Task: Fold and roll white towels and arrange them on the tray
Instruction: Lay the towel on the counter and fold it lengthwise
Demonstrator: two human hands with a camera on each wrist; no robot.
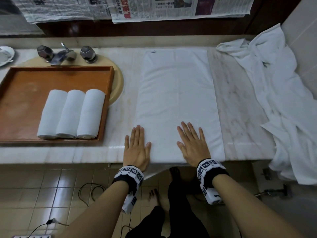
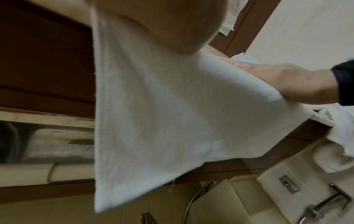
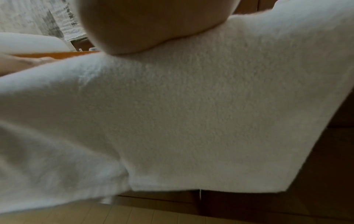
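Note:
A folded white towel (image 1: 176, 97) lies flat along the marble counter, its near end hanging over the front edge (image 2: 172, 121) (image 3: 191, 121). My left hand (image 1: 137, 145) lies flat with straight fingers on the towel's near left edge, partly on the counter. My right hand (image 1: 192, 143) presses flat on the towel's near end. Three rolled white towels (image 1: 70, 114) lie side by side in the orange-brown tray (image 1: 22, 103) at the left. In both wrist views only the heel of each palm shows; the fingers are hidden.
A pile of loose white towels (image 1: 274, 93) covers the counter's right end and drapes over its edge. A tap with two faceted knobs (image 1: 66, 54) stands behind the tray, above a round basin rim (image 1: 118, 83). Newspapers (image 1: 154, 7) hang on the back wall.

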